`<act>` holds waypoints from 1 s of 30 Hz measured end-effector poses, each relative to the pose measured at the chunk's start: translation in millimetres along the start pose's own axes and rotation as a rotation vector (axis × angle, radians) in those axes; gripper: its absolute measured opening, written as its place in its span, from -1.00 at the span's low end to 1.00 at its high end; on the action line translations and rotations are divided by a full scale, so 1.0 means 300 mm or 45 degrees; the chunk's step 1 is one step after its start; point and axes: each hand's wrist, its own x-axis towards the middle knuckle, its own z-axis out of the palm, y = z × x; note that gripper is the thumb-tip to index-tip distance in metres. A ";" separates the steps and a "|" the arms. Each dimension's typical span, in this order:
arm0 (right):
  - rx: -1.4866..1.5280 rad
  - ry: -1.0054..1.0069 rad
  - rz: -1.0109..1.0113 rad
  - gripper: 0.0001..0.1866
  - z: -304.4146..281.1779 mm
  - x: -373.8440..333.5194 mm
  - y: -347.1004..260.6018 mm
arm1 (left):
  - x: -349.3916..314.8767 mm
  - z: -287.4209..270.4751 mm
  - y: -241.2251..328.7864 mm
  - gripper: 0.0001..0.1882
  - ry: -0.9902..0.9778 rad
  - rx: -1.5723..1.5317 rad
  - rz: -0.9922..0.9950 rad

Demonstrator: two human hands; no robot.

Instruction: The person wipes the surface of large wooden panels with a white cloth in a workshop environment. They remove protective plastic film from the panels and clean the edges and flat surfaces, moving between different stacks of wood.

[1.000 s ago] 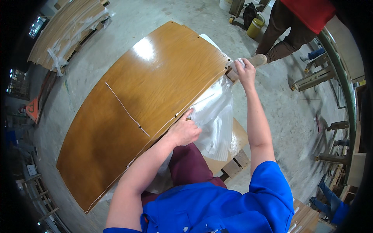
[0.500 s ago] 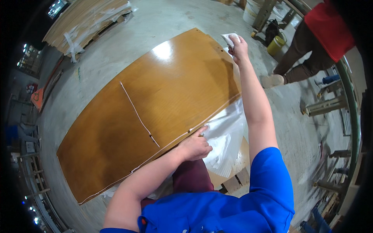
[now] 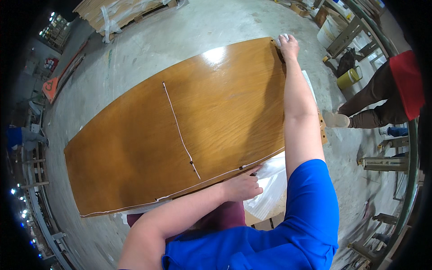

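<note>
A large curved brown wooden panel, glossy on top, lies in front of me. A thin white cord runs across its face, and another white line follows its near edge, with small dark spots on them. My right hand is at the panel's far right corner, closed on a small folded white piece, cloth or paper. At the near edge, my left hand has its fingers curled, with the index finger reaching to the edge beside white plastic sheeting. What its curled fingers hold, if anything, is hidden.
A stack of boards with torn plastic stands at the far left. On the right are a person in dark trousers, a yellow-green bucket, a white bucket and a green metal rail. An orange sign lies at left.
My right hand has brought the white piece from above the right end onto the panel's far corner. My left hand stays at the near edge, its index finger less extended. The view has shifted.
</note>
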 end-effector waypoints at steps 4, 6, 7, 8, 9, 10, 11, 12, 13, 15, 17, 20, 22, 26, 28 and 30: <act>-0.121 -0.002 -0.013 -0.56 0.037 -0.017 -0.025 | -0.006 -0.014 -0.004 -0.93 0.025 -0.077 -0.073; -0.126 -0.001 -0.009 -0.56 0.039 -0.012 -0.032 | -0.007 -0.021 -0.004 -0.92 0.018 -0.080 -0.065; -0.141 0.000 -0.010 -0.56 0.030 -0.004 -0.030 | -0.006 -0.021 -0.003 -0.91 0.019 -0.081 -0.062; -0.156 -0.001 -0.010 -0.56 0.024 0.003 -0.029 | -0.005 -0.020 -0.002 -0.91 0.018 -0.073 -0.046; -0.162 -0.001 -0.012 -0.56 0.018 0.010 -0.028 | -0.003 -0.019 -0.002 -0.90 0.016 -0.064 -0.031; -0.166 -0.001 -0.010 -0.56 0.012 0.012 -0.027 | -0.005 -0.015 -0.002 -0.90 0.011 -0.056 -0.017; -0.172 0.001 -0.008 -0.56 0.009 0.014 -0.028 | -0.004 -0.012 -0.003 -0.90 -0.001 -0.037 -0.017; -0.181 -0.009 0.009 -0.56 0.002 0.019 -0.029 | -0.002 -0.008 -0.003 -0.90 -0.014 -0.018 -0.014; -0.189 -0.033 -0.002 -0.56 0.004 0.012 -0.032 | -0.005 -0.009 0.002 -0.90 -0.034 -0.003 -0.020; -0.211 -0.073 -0.022 -0.55 -0.004 -0.003 -0.035 | -0.009 -0.013 0.000 -0.90 -0.072 0.023 -0.041; -0.231 -0.079 -0.026 -0.55 -0.025 -0.018 -0.028 | -0.006 -0.015 0.000 -0.90 -0.070 0.034 -0.040; -0.232 -0.082 -0.021 -0.55 -0.082 -0.039 -0.007 | -0.001 -0.024 0.003 -0.89 -0.103 0.034 -0.059; -0.224 -0.119 -0.015 -0.55 -0.116 -0.061 -0.002 | 0.000 -0.022 0.008 -0.89 -0.142 0.125 -0.069; -0.207 -0.223 0.004 -0.54 -0.222 -0.089 0.027 | 0.006 -0.022 0.014 -0.89 -0.146 0.138 -0.074; -0.230 -0.242 -0.006 -0.54 -0.275 -0.106 0.039 | 0.011 -0.029 0.015 -0.89 -0.137 0.151 -0.056; -0.285 -0.251 -0.042 -0.53 -0.309 -0.145 0.035 | 0.006 -0.036 0.010 -0.90 -0.126 0.176 -0.053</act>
